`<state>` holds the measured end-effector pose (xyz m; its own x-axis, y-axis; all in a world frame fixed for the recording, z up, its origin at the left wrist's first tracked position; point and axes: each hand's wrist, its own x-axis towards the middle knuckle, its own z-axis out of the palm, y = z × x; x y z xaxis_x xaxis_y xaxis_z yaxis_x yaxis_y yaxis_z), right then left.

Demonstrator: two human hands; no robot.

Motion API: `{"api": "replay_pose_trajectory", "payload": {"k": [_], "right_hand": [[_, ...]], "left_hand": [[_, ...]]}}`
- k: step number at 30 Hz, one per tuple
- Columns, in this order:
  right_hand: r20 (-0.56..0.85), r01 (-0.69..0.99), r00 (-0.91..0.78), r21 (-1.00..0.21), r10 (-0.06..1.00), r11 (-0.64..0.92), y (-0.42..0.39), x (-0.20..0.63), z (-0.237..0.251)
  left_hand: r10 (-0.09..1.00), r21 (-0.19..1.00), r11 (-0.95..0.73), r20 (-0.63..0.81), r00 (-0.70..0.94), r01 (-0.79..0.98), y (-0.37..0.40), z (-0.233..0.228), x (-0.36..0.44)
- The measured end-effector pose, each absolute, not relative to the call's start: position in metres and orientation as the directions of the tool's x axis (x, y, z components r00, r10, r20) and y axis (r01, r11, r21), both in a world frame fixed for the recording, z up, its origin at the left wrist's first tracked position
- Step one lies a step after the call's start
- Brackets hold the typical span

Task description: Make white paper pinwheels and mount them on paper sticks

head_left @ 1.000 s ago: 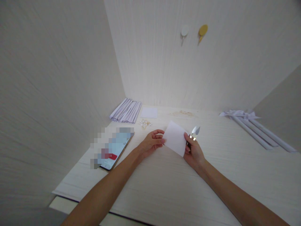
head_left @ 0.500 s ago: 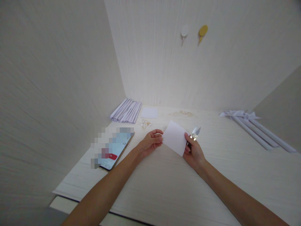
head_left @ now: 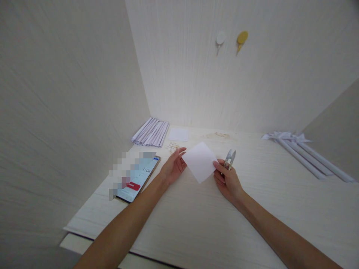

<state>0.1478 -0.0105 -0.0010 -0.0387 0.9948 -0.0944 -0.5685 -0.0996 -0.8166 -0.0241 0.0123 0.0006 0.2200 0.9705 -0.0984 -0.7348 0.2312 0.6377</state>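
Paper square (head_left: 200, 162), white: right hand (head_left: 230, 181) pinches one corner, also gripping snips (head_left: 232, 158); left hand (head_left: 171, 169) loosely spread opposite. Hazard: crowded right grip, blades may nick it.

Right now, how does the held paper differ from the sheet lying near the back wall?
The held paper is pinched by the right hand; the back sheet lies untouched on the table. The held paper appears as a diamond, one corner pointing at the wall; the back sheet has an edge facing it. Both are plain white.
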Motion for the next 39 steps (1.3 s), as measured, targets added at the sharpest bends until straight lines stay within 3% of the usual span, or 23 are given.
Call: {"api": "replay_pose_trajectory", "payload": {"k": [3, 8, 11, 33, 39], "right_hand": [[-0.090, -0.542, 0.012, -0.837, 0.996, -0.069, -0.011, 0.146, -0.002], [-0.109, -0.530, 0.037, -0.845, 0.993, -0.073, -0.011, 0.145, -0.003], [-0.115, -0.526, 0.005, -0.845, 0.993, -0.095, -0.010, 0.145, -0.004], [-0.091, -0.618, -0.111, -0.773, 0.990, -0.141, -0.010, 0.151, -0.002], [-0.089, -0.603, -0.083, -0.789, 0.993, -0.121, -0.010, 0.150, -0.002]], "left_hand": [[0.968, 0.650, 0.242, -0.108, 0.228, -0.720, 0.011, 0.002, -0.019], [0.964, 0.803, 0.228, -0.108, 0.241, -0.551, 0.004, 0.001, -0.006], [0.964, 0.834, 0.228, -0.120, 0.237, -0.503, 0.001, 0.001, -0.002], [0.973, 0.759, 0.223, -0.212, 0.090, -0.612, 0.010, 0.002, -0.013], [0.985, 0.749, 0.098, -0.165, -0.041, -0.655, 0.015, 0.000, -0.016]]}}
